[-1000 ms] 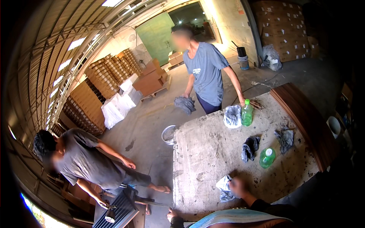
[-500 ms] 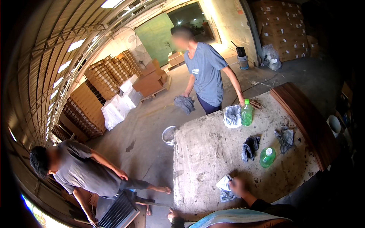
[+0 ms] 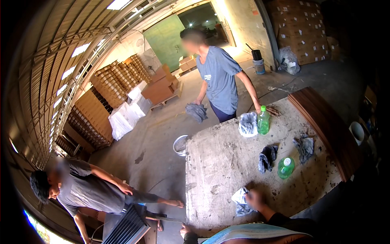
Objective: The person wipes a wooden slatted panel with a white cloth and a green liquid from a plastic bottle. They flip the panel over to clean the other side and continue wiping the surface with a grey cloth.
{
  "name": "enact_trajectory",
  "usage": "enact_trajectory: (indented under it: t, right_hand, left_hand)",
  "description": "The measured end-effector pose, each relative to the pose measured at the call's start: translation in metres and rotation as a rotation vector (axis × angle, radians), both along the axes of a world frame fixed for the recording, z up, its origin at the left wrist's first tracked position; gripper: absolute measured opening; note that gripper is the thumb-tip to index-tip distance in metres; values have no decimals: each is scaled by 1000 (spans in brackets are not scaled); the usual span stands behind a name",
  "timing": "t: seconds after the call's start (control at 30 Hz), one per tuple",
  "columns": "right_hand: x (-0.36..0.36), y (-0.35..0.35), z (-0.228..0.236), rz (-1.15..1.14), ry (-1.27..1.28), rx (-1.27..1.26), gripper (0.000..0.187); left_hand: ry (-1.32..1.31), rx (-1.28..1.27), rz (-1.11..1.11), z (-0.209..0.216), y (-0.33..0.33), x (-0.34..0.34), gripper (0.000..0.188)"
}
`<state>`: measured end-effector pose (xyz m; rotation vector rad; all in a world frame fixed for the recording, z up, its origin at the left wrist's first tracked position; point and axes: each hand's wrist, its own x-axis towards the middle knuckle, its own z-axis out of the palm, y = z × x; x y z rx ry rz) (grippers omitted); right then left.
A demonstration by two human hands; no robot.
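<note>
My right hand [image 3: 254,199], blurred, is closed on a crumpled grey-and-white rag [image 3: 242,202] lying on the worn worktable [image 3: 215,171]. At the table's near left corner, my left hand [image 3: 185,230] has its fingers curled at the edge; it is small and partly cut off by my sleeve. Beyond the right hand stand a green bottle with a white cap [image 3: 286,168], a dark rag [image 3: 267,158] and a grey rag [image 3: 304,148]. Farther back, a green-capped bottle [image 3: 263,122] stands beside a white-and-grey cloth [image 3: 248,124].
Brown boards [image 3: 321,130] are stacked along the table's right side. Across the table, a co-worker in blue [image 3: 221,77] holds a dark cloth [image 3: 196,112]. Another co-worker [image 3: 95,185] bends at left over a dark slatted panel [image 3: 126,227]. A round bucket [image 3: 179,145] stands near the left edge.
The co-worker at left has leaned lower, with the head dropping and the near arm reaching farther down. My hands, the rags and the bottles stay in place.
</note>
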<state>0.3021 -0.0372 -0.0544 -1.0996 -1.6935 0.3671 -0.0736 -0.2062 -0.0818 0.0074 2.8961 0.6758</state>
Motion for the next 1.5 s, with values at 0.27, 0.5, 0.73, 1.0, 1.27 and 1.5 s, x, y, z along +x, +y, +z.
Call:
enact_trajectory:
  t: [0.27,0.5,0.73,1.0,1.27,1.5]
  right_hand:
    - [-1,0,-3,25,-4,-43,28]
    - [1,-1,-6,21,-37,-95,29]
    - [2,-1,-5,15,-31,-62,31]
    - [3,0,-4,29,-38,-72,29]
    - [-1,0,5,17,24,-20,26]
    - [2,-1,13,20,-7,-41,28]
  left_hand:
    - [25,29,35,-10,-2,-6,78]
    - [24,7,-11,-14,-3,-8,79]
    - [5,15,14,-5,-1,-1,78]
    - [-10,22,8,1,1,2,77]
    - [-1,12,13,-6,-2,-5,76]
    - [-8,4,19,-5,-1,-4,76]
